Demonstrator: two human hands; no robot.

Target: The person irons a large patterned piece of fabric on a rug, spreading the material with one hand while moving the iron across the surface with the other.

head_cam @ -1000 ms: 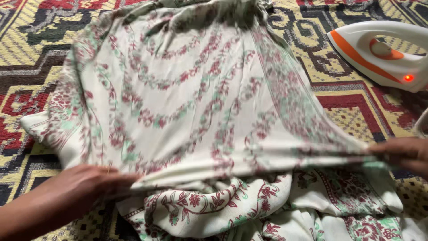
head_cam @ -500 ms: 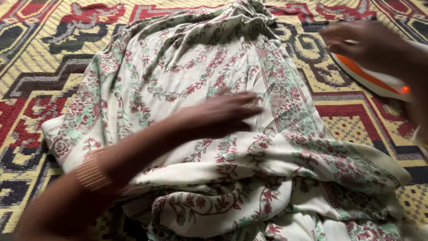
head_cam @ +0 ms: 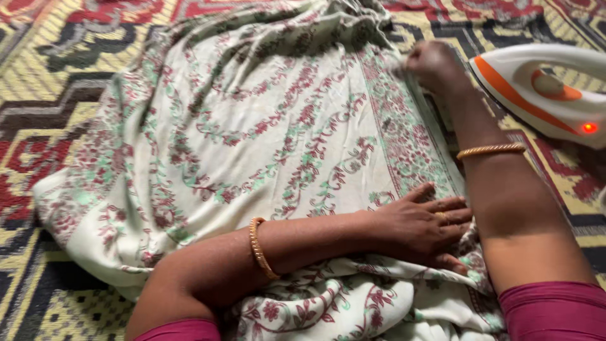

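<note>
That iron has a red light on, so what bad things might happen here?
The iron sits lit on the woven mat, close beside the right hand gripping the cloth's edge; the forearm might brush it and burn. Pulling the floral cloth might drag it against the iron. The left hand presses bunched folds, which may set creases.

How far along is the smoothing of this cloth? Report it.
Done: the floral cloth lies mostly spread on the patterned mat. In hand: the left hand presses its near border while the right hand grips the far edge. Left: bunched folds at the near end; the iron stands aside, its light on.
</note>
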